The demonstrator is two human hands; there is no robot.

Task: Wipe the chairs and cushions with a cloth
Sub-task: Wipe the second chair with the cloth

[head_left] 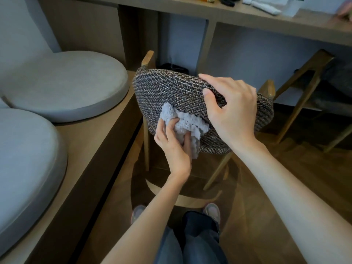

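Note:
A dark woven seat cushion (171, 88) is tipped up on edge over a wooden chair frame (146, 145) in the middle of the view. My right hand (230, 109) grips the cushion's upper edge, thumb on the near face and fingers curled over the top. My left hand (173, 145) holds a crumpled light grey cloth (186, 124) and presses it against the cushion's lower near face. Part of the cloth hangs below my fingers.
Two round grey cushions (62, 82) (22, 168) lie on a wooden bench (91, 149) at the left. A wooden desk (247, 18) with small items runs along the back. A second wooden chair (304, 88) stands at the right. My legs and shoes are below.

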